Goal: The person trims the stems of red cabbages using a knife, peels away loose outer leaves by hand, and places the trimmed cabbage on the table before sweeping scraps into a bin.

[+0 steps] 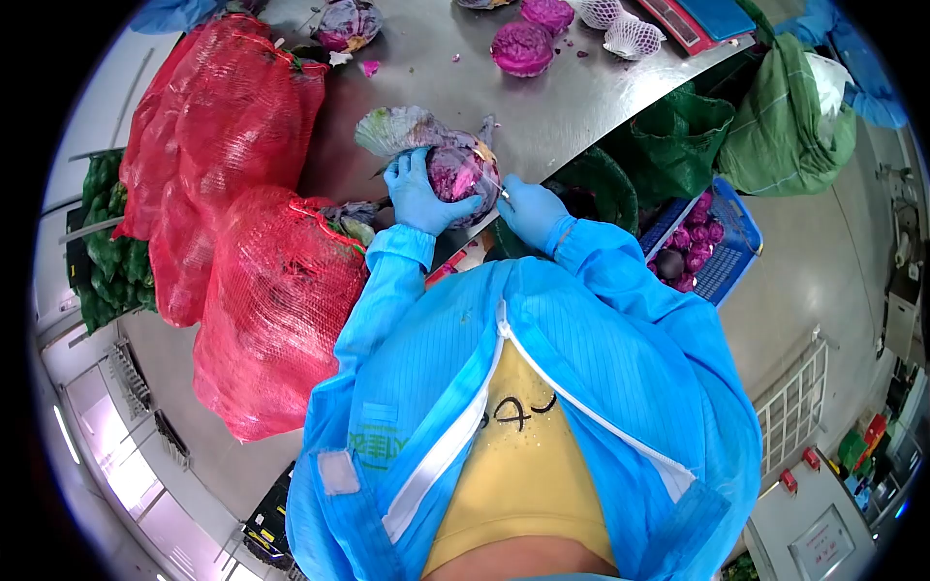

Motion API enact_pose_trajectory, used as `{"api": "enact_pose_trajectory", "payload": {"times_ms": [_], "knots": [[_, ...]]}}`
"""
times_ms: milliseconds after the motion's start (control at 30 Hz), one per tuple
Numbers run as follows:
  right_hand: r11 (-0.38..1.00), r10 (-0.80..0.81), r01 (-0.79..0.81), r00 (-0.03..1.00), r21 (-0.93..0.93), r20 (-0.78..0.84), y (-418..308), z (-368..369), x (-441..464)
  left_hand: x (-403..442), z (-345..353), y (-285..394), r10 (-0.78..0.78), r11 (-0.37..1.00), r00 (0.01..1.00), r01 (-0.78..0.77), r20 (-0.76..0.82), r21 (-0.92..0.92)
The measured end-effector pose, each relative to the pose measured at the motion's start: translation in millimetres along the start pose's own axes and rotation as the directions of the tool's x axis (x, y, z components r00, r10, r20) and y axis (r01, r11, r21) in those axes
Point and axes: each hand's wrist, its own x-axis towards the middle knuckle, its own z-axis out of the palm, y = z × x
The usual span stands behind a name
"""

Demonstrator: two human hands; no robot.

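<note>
A red cabbage (pixel 455 177) with loose, greyish outer leaves (pixel 399 130) rests near the front edge of the metal table. My gloved left hand (pixel 424 197) grips its left side, thumb across the front and fingers toward the back. Against the cabbage's right side, my gloved right hand (pixel 533 211) is closed on a small knife (pixel 503 193). Only a short piece of the knife shows; its handle is hidden in my fingers.
Red mesh sacks (pixel 276 290) crowd the left. Peeled cabbages (pixel 523 48), net-wrapped ones (pixel 634 39) and a red-and-blue scale (pixel 693 21) stand at the back. Right of the table are green sacks (pixel 678 136) and a blue crate (pixel 733 254) of cabbages. Other people's blue sleeves (pixel 852 58) show.
</note>
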Motion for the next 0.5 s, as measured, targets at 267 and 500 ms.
{"api": "enact_pose_trajectory", "payload": {"times_ms": [267,500], "knots": [[0.99,0.125,-0.122,0.991,-0.078,0.041,-1,10,24,-1,-1,8,0.053,0.998,0.998,-0.054,-0.018,-0.045],[0.989,0.114,-0.108,0.991,-0.097,0.066,2,4,20,-9,1,29,0.001,1.0,0.999,-0.001,0.033,-0.013]]}}
